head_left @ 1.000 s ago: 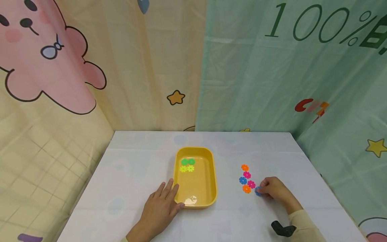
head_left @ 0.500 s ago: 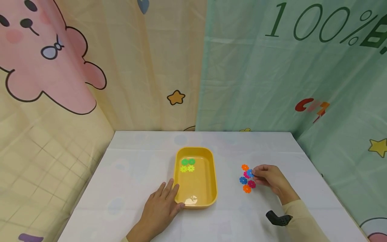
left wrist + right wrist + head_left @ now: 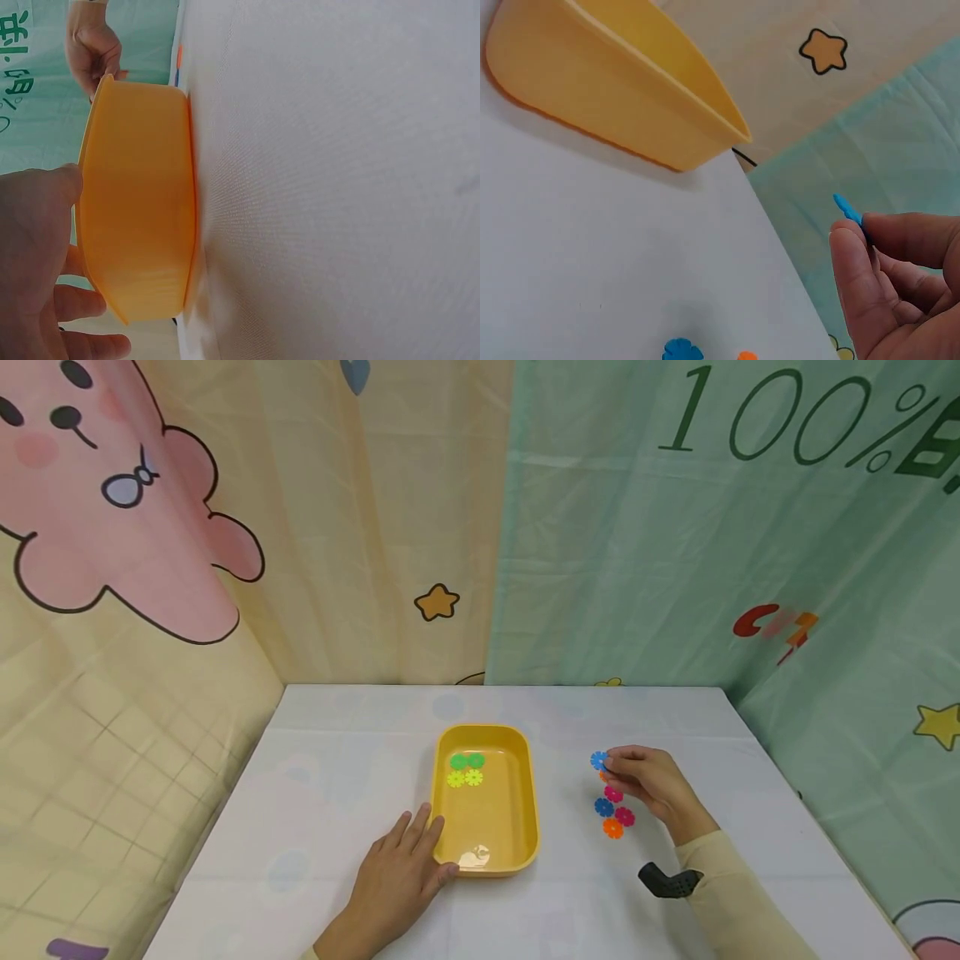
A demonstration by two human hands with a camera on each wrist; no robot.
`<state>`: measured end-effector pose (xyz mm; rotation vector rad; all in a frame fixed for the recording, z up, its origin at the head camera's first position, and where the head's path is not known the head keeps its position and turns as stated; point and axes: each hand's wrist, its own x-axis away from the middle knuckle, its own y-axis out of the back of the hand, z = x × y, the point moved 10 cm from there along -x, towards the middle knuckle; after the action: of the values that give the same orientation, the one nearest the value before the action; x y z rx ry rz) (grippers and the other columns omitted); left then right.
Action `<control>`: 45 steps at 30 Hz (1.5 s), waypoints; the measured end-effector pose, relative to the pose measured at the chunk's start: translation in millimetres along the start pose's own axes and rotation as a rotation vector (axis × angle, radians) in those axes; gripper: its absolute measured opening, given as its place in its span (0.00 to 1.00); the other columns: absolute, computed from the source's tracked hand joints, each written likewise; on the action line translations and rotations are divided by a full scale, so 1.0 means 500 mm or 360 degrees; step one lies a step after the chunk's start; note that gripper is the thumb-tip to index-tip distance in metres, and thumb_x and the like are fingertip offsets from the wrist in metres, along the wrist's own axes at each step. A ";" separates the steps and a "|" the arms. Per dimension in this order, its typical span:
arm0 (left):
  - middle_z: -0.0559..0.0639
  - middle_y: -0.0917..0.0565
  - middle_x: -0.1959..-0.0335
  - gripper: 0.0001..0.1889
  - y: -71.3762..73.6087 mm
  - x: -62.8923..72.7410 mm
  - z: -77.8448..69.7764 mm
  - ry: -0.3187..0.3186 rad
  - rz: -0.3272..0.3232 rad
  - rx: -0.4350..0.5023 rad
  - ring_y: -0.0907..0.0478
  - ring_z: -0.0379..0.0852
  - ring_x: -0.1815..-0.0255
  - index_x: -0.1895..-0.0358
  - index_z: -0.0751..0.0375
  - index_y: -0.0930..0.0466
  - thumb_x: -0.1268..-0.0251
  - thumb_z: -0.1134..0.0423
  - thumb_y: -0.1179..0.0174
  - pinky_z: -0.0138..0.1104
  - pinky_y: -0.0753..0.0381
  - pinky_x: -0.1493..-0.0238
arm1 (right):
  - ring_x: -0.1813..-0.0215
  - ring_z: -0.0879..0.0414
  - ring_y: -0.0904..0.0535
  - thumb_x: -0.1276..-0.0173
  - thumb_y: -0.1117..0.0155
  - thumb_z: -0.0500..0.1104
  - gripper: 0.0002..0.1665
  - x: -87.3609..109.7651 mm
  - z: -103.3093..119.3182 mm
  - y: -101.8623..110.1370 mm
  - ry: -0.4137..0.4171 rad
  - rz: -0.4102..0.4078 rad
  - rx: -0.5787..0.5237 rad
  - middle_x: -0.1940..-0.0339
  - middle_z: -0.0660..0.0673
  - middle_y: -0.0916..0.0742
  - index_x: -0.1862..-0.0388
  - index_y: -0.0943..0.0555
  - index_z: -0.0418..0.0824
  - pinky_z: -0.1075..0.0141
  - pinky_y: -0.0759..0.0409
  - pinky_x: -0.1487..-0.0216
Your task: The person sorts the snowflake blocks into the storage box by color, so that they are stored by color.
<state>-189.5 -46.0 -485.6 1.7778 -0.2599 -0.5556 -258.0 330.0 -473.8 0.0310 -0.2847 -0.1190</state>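
Observation:
Between thumb and fingers my right hand (image 3: 654, 783) pinches a blue flower-shaped disc (image 3: 597, 761), held up above the table right of the tray. The right wrist view shows this disc edge-on at the fingertips. My left hand (image 3: 397, 877) lies with fingers spread, touching the near left rim of a yellow tray (image 3: 534, 827). Inside the tray are two green flower discs (image 3: 467, 762) and two yellow-green flower discs (image 3: 465, 778), at its far left. Below my right hand lie two pink discs (image 3: 624, 817), another blue disc (image 3: 603, 807) and an orange disc (image 3: 612, 828); a second orange one is mostly hidden.
A white-covered table (image 3: 337, 760) carries everything. Printed curtains (image 3: 600, 527) hang behind it and at both sides. A black strap piece (image 3: 670, 881) sits at my right sleeve.
My right hand has lifted the blue disc off the table and carried it away from me and leftward, past the loose discs. The left hand and the tray have stayed put.

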 end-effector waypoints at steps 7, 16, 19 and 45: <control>0.56 0.33 0.22 0.38 0.003 0.001 0.001 -0.0001 -0.0014 0.0004 0.33 0.63 0.26 0.26 0.54 0.29 0.28 0.31 0.50 0.55 0.23 0.39 | 0.58 0.53 0.10 0.26 0.34 0.38 0.20 -0.016 0.019 -0.040 -0.0058 -0.0006 -0.0036 0.62 0.45 0.11 0.41 0.24 0.30 0.65 0.14 0.55; 0.55 0.33 0.22 0.39 0.001 -0.001 0.002 0.0001 -0.0019 0.0002 0.32 0.63 0.26 0.25 0.53 0.29 0.28 0.30 0.52 0.55 0.24 0.39 | 0.60 0.54 0.10 0.26 0.34 0.39 0.20 -0.040 0.039 -0.098 -0.0119 -0.0021 0.0021 0.61 0.43 0.11 0.40 0.23 0.31 0.64 0.13 0.56; 0.56 0.33 0.22 0.39 0.002 -0.002 0.002 0.0005 -0.0015 0.0003 0.32 0.63 0.26 0.25 0.54 0.29 0.28 0.30 0.51 0.56 0.24 0.39 | 0.61 0.54 0.10 0.27 0.34 0.38 0.19 -0.044 0.043 -0.116 -0.0127 -0.0021 0.0040 0.60 0.42 0.12 0.41 0.22 0.31 0.64 0.13 0.55; 0.58 0.32 0.23 0.39 0.007 -0.004 -0.002 -0.0023 -0.0046 0.0008 0.30 0.64 0.28 0.27 0.57 0.28 0.28 0.30 0.52 0.56 0.22 0.41 | 0.69 0.56 0.13 0.29 0.33 0.33 0.09 -0.063 0.066 -0.286 -0.0008 0.0193 0.0134 0.67 0.42 0.12 0.54 0.18 0.29 0.64 0.12 0.62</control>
<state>-190.5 -45.3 -481.8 1.7851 -0.2462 -0.5892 -313.3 191.3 -457.4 0.0970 -0.2957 0.0132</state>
